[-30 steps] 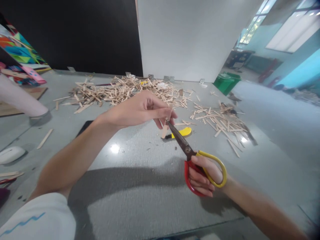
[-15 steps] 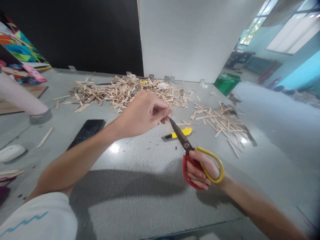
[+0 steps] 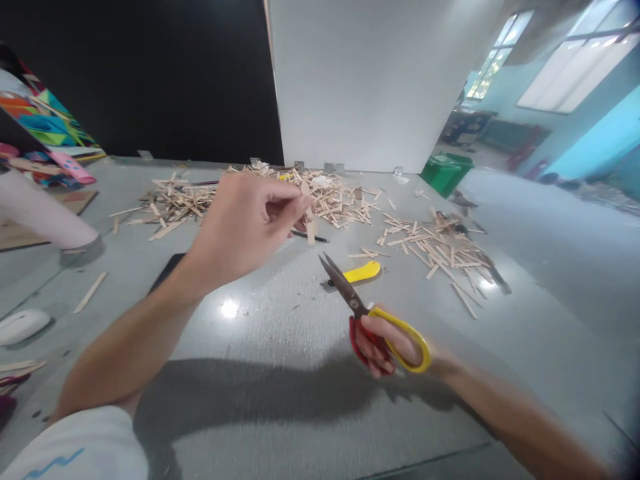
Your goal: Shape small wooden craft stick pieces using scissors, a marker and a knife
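Note:
My left hand (image 3: 250, 223) pinches a thin wooden stick (image 3: 311, 230) between thumb and fingertips, above the table. The stick is held nearly upright. My right hand (image 3: 383, 343) is wrapped round the handles of a pair of scissors (image 3: 357, 303), one loop yellow and one red. Their dark blades are slightly parted and point up and left, apart from the stick. Beneath the blades lies a yellow utility knife (image 3: 363, 272). A dark pen-like rod (image 3: 315, 237) lies behind the stick.
A large heap of wooden sticks (image 3: 180, 200) spreads along the back, with a smaller pile (image 3: 435, 243) to the right. A phone (image 3: 167, 270) lies partly under my left forearm. A white mouse (image 3: 24, 327) and pale roll (image 3: 45, 210) are left. A green bin (image 3: 447, 175) stands beyond.
My left hand has moved left and nearer, bringing the stick into plain view away from the scissors. The scissors have moved down and left, and their blades have parted slightly.

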Motion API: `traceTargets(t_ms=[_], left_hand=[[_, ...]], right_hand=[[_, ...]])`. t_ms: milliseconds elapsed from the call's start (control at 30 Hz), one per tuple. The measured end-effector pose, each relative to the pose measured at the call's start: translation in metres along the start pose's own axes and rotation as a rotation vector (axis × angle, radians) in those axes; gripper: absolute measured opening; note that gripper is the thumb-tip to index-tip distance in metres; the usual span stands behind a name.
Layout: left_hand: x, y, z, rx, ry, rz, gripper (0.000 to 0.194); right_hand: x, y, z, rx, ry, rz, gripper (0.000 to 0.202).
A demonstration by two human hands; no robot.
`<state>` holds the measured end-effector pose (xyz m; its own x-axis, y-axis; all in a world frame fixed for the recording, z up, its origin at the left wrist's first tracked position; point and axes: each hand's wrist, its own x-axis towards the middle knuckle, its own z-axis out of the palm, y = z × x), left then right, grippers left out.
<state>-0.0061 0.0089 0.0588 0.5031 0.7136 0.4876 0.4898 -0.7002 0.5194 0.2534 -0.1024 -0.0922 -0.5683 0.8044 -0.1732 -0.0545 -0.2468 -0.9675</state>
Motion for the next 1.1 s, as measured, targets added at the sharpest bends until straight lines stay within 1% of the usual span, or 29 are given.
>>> traceTargets(t_ms=[67, 133, 233, 333, 433, 500, 633, 700, 800, 833, 933, 967, 1100], left_hand=[[-0.001, 0.003, 0.002, 0.035, 0.028, 0.003, 0.042], [-0.001, 0.006, 0.006, 0.054, -0.028, 0.007, 0.043], [0.0, 0.006, 0.009, 0.073, -0.091, 0.007, 0.043], [0.001, 0.004, 0.01, 0.089, -0.096, 0.009, 0.044], [0.001, 0.004, 0.01, 0.092, -0.101, 0.001, 0.044], [0.001, 0.004, 0.01, 0.099, -0.12, -0.008, 0.045], [0.003, 0.004, 0.011, 0.109, -0.142, -0.012, 0.046], [0.004, 0.002, 0.012, 0.095, -0.155, -0.017, 0.046], [0.005, 0.0, 0.013, 0.078, -0.168, -0.02, 0.046], [0.005, -0.001, 0.013, 0.075, -0.167, -0.021, 0.046], [0.005, 0.0, 0.012, 0.065, -0.169, -0.037, 0.046], [0.005, 0.0, 0.012, 0.062, -0.174, -0.043, 0.046], [0.005, 0.002, 0.013, 0.053, -0.183, -0.043, 0.046]], right_hand=[[0.003, 0.002, 0.0, -0.041, -0.027, -0.066, 0.066], [0.003, 0.002, 0.001, -0.109, -0.043, -0.108, 0.067], [0.0, 0.0, 0.005, -0.176, 0.019, -0.072, 0.067], [-0.004, -0.004, 0.008, -0.185, 0.099, 0.002, 0.07], [-0.005, -0.005, 0.009, -0.207, 0.135, 0.039, 0.075], [-0.004, -0.004, 0.009, -0.205, 0.138, 0.013, 0.075], [0.0, 0.0, 0.009, -0.19, 0.105, -0.116, 0.075], [-0.001, 0.0, 0.01, -0.201, 0.112, -0.094, 0.077], [-0.003, -0.002, 0.013, -0.214, 0.177, -0.004, 0.078], [-0.003, -0.003, 0.014, -0.214, 0.191, -0.014, 0.077], [-0.004, -0.005, 0.014, -0.227, 0.209, -0.107, 0.075], [-0.004, -0.005, 0.013, -0.227, 0.224, -0.11, 0.076], [-0.001, 0.001, 0.01, -0.196, 0.286, -0.03, 0.08]])
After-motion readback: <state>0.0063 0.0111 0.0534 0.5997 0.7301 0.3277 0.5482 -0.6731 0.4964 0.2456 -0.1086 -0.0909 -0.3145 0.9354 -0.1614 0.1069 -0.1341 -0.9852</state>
